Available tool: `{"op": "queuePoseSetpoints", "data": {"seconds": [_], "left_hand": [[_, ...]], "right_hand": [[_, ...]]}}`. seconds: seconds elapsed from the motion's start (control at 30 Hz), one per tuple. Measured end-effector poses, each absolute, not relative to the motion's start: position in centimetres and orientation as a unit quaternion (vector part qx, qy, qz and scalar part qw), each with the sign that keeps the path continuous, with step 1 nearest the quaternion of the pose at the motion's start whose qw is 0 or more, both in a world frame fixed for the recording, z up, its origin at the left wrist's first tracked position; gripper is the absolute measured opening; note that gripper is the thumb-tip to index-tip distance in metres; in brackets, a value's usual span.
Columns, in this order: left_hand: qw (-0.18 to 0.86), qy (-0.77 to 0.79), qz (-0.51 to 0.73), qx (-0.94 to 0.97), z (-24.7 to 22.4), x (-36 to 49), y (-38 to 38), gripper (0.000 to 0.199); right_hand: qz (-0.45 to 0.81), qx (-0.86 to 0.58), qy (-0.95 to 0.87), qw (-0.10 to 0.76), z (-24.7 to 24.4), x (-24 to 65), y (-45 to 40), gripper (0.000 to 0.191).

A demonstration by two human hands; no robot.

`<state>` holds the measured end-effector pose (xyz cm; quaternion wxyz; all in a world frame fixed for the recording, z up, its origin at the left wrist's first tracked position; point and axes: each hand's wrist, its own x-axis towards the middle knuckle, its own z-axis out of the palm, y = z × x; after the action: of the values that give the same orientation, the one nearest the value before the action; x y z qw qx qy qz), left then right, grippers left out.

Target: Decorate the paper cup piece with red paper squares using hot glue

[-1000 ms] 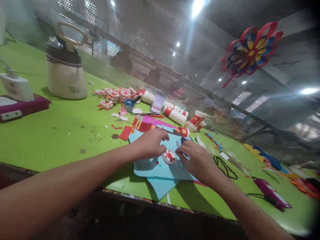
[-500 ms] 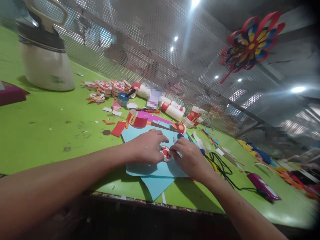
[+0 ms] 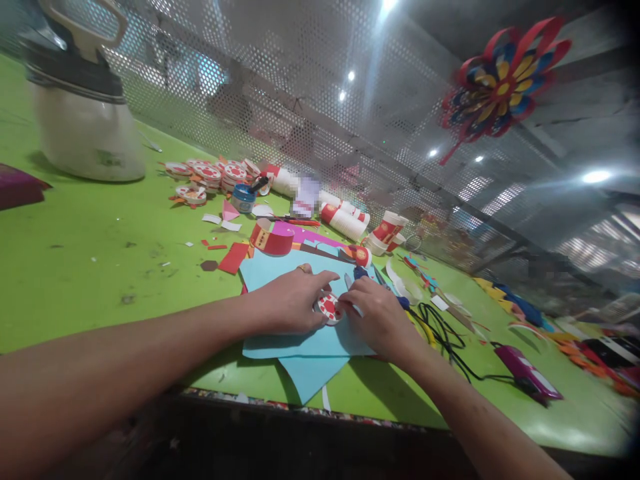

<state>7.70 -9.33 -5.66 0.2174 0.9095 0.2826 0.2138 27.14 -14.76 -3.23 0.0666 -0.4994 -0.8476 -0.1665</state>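
A small round white disc with red patches [image 3: 330,309] lies low over light blue paper sheets [image 3: 305,345]. My left hand [image 3: 287,300] curves round its left side, thumb near the lower edge and index finger stretched out above it. At the disc's right edge, the fingertips of my right hand [image 3: 377,313] are pinched together against it. Whether they hold a smaller piece there is hidden. Just beyond my right hand is a dark blue object [image 3: 360,272], partly covered. A red paper-cup ring [image 3: 273,238] stands at the sheets' far edge.
Similar spotted discs [image 3: 206,173] are piled at the back, near a blue jar [image 3: 243,198]. Stacked paper cups [image 3: 343,221] lie behind the sheets. On the right are a black cord [image 3: 445,333] and a purple device [image 3: 527,372]. A large white jug [image 3: 90,127] stands far left.
My left hand has shifted slightly left and lower around the disc, and more of the disc's spotted face shows. The right hand's pinch stays at its right edge.
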Motion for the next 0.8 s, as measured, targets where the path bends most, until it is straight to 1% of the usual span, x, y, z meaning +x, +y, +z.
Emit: {"op": "queuePoseSetpoints", "data": {"seconds": [0.17, 0.37, 0.6, 0.8], "left_hand": [[0.221, 0.283, 0.223, 0.906, -6.06, 7.93, -9.06, 0.073], [0.21, 0.287, 0.215, 0.91, -5.72, 7.84, -9.23, 0.071], [0.215, 0.279, 0.225, 0.909, -5.64, 7.77, -9.35, 0.071], [0.221, 0.271, 0.226, 0.909, -5.53, 7.71, -9.36, 0.069]], "right_hand": [[-0.168, -0.497, -0.85, 0.052, -3.32, 26.97, -14.68, 0.017], [-0.167, -0.491, -0.854, 0.037, -3.38, 27.24, -14.61, 0.018], [-0.165, -0.487, -0.857, 0.034, -3.38, 27.3, -14.59, 0.024], [-0.158, -0.482, -0.861, 0.036, -3.21, 27.28, -14.83, 0.021]]}}
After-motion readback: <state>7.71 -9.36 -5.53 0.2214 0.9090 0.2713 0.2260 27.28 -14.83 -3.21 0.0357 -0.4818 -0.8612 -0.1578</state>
